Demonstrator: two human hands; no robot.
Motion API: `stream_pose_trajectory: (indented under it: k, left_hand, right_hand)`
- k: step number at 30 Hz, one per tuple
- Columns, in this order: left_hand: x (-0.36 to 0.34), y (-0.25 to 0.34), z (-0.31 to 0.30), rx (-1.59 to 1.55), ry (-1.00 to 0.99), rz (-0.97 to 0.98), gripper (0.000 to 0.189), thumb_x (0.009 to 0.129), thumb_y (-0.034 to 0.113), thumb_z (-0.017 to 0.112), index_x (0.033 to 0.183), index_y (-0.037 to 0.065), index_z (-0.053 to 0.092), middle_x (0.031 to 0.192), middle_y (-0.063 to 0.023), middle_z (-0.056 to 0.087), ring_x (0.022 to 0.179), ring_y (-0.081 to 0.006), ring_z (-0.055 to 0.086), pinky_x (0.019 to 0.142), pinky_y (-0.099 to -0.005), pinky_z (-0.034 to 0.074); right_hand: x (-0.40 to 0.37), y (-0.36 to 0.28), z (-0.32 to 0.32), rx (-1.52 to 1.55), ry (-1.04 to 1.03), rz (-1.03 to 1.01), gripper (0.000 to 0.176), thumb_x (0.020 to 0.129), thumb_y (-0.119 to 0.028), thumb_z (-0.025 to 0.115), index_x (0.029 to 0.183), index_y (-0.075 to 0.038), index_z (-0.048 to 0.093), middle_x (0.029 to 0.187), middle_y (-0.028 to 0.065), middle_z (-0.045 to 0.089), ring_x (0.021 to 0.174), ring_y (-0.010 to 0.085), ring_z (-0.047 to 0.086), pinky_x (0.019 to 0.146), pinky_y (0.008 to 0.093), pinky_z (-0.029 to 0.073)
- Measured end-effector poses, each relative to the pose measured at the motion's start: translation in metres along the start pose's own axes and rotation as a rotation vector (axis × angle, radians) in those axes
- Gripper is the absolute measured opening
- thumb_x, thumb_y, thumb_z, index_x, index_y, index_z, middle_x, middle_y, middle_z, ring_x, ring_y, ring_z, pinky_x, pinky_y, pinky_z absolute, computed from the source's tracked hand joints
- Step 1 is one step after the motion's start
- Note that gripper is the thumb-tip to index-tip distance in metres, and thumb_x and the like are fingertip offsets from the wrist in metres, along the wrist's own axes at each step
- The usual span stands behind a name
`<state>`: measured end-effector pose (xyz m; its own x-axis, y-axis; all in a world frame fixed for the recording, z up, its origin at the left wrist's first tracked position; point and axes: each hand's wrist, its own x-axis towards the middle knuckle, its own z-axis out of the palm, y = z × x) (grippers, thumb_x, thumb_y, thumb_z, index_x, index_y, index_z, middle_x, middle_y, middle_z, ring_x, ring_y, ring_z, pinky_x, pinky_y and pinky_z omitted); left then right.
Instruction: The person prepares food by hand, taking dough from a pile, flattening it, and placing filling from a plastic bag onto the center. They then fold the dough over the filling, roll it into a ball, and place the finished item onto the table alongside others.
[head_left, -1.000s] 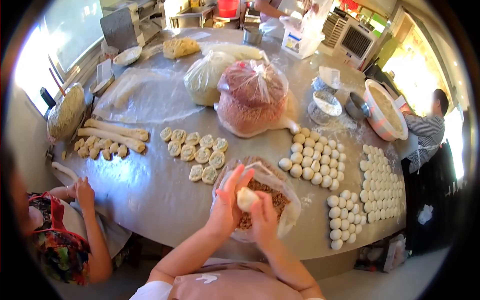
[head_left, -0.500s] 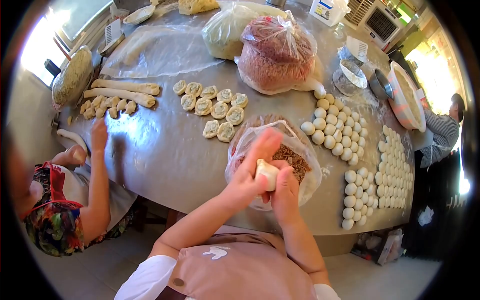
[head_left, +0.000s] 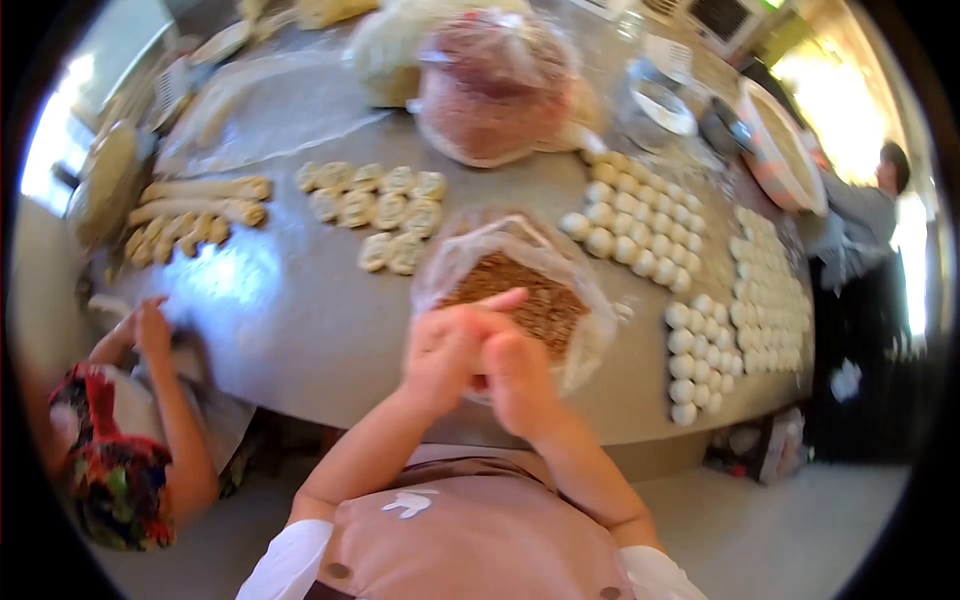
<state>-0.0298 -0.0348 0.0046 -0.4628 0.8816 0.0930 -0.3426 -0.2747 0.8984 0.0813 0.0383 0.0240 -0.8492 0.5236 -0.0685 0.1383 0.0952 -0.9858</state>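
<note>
My left hand [head_left: 447, 352] and my right hand [head_left: 517, 378] are pressed together over the near side of an open plastic bag [head_left: 597, 345]. The filled dough ball seen between them a moment ago is now hidden by my fingers and palms. One finger of my left hand points out to the right. Crumbly brown filling [head_left: 535, 305] lies in the bag, just beyond my hands. To the right sit rows of white dough balls [head_left: 640, 222], and to the left are flat dough pieces [head_left: 388, 210] with pale centres.
Large bags of pink filling [head_left: 495, 95] and pale filling [head_left: 383, 65] stand at the back. Dough ropes [head_left: 200, 210] lie at the left, near a co-worker's hand [head_left: 150, 330]. A big tub [head_left: 785, 150] stands at right, beside another person [head_left: 860, 210].
My hands have closed together and covered the white dough ball. The view has shifted, so the table's things appear further left and higher. The co-worker's hands at left have come closer together.
</note>
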Motion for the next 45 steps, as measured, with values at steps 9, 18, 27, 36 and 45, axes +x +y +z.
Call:
stream_pose_trajectory:
  k: [9,18,27,36,45]
  left_hand:
    - [0.011,0.008,0.043,-0.006,0.292,0.153,0.061,0.096,0.055,0.042,0.1,-0.002,0.065,0.104,-0.0125,0.067,0.121,-0.0311,0.053,0.103,-0.0444,0.037]
    - [0.014,-0.002,0.042,0.471,-0.037,0.139,0.074,0.095,0.064,0.031,0.123,0.001,0.058,0.126,-0.0155,0.058,0.126,-0.0271,0.046,0.11,-0.0444,0.026]
    - [0.006,0.01,0.026,0.119,-0.087,-0.217,0.058,0.096,0.045,0.05,0.135,0.003,0.043,0.134,-0.0096,0.051,0.126,-0.0199,0.046,0.102,-0.0351,0.034]
    - [-0.008,0.012,0.031,0.183,-0.08,-0.356,0.037,0.1,0.03,0.048,0.125,0.003,0.051,0.122,-0.0054,0.058,0.115,-0.0155,0.053,0.097,-0.0314,0.04]
    - [-0.02,0.008,0.03,0.116,-0.112,-0.394,0.041,0.098,0.033,0.05,0.126,0.003,0.05,0.122,-0.0079,0.058,0.116,-0.0175,0.053,0.097,-0.0323,0.041]
  right_hand:
    - [0.004,-0.016,-0.005,0.249,0.087,0.022,0.04,0.099,-0.04,0.045,0.112,-0.004,0.054,0.098,0.0142,0.063,0.092,0.0314,0.062,0.079,0.0365,0.048]
    - [-0.007,-0.019,-0.037,0.522,0.004,0.275,0.03,0.101,-0.032,0.041,0.11,-0.008,0.057,0.093,0.0069,0.062,0.074,0.0163,0.059,0.067,0.0291,0.048]
    - [-0.075,0.014,-0.265,-0.291,1.002,0.383,0.031,0.092,-0.032,0.043,0.102,-0.006,0.058,0.086,0.0068,0.063,0.081,0.0194,0.059,0.075,0.0335,0.046]
    - [-0.101,0.093,-0.381,-1.039,0.823,0.793,0.045,0.092,-0.047,0.045,0.111,-0.01,0.062,0.109,0.0168,0.066,0.106,0.033,0.06,0.09,0.0456,0.044]
    - [-0.101,0.116,-0.394,-0.805,0.607,0.933,0.063,0.096,-0.055,0.025,0.123,-0.007,0.056,0.125,0.0181,0.059,0.119,0.0393,0.051,0.102,0.0469,0.037]
